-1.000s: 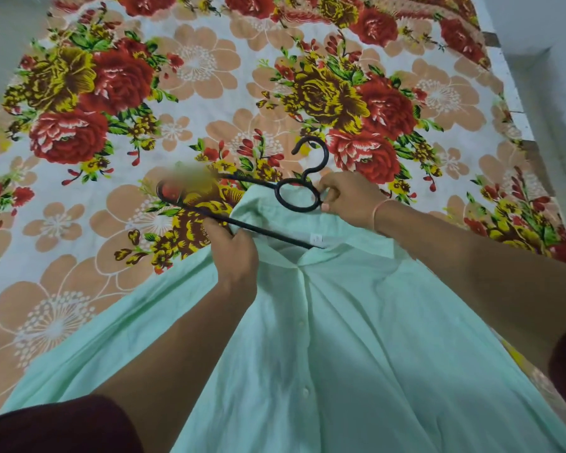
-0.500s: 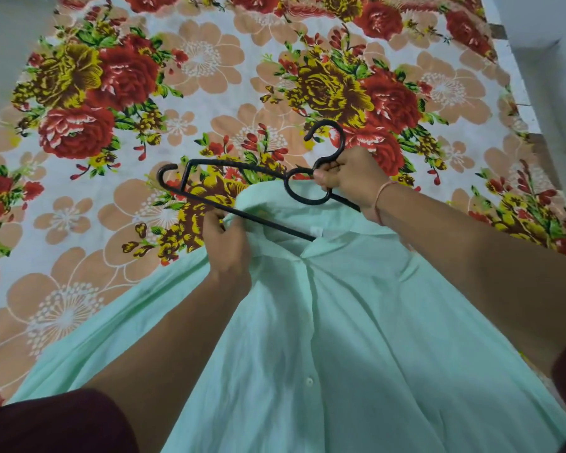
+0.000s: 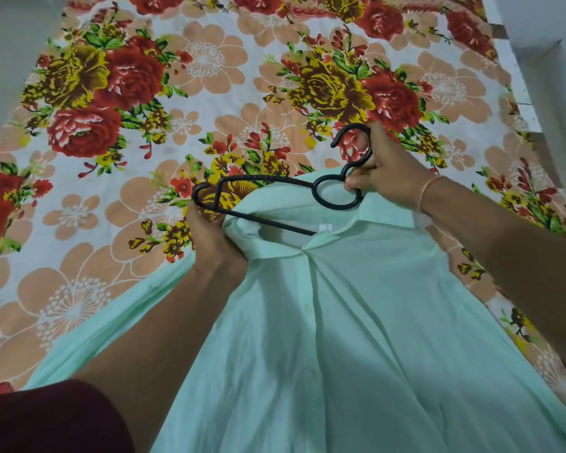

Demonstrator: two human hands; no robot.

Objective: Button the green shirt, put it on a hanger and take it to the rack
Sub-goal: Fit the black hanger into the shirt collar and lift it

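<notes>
Two hands meet at the neck of the shirt (image 3: pixel 356 322), which lies front up on a flowered sheet (image 3: pixel 209 76) and fills the lower middle and right of the frame. Its placket is closed and small buttons (image 3: pixel 311 374) run down the centre.

Just above centre right, the right hand (image 3: pixel 386 171) holds the black hanger (image 3: pixel 268 181) at its neck. The thumb and curled fingers pinch the stem between the hook and the ring below it, and one fingertip shows through the curve of the hook. A thin band (image 3: pixel 427 194) circles that wrist.

At centre left, the left hand (image 3: pixel 214 243) has its back to the camera. Its fingers are curled tightly into a bunch of shirt cloth at the left shoulder, beside the collar (image 3: pixel 383 210), and their tips are hidden under the fabric. This hand touches the hanger's left end.

That left end sticks out over the sheet, clear of the shirt. The lower bar slants down to the right into the open neck, ending near a white label (image 3: pixel 325 227). The hanger's right half is hidden, so I cannot tell how it lies. A maroon sleeve (image 3: pixel 46 420) fills the lower left corner.
</notes>
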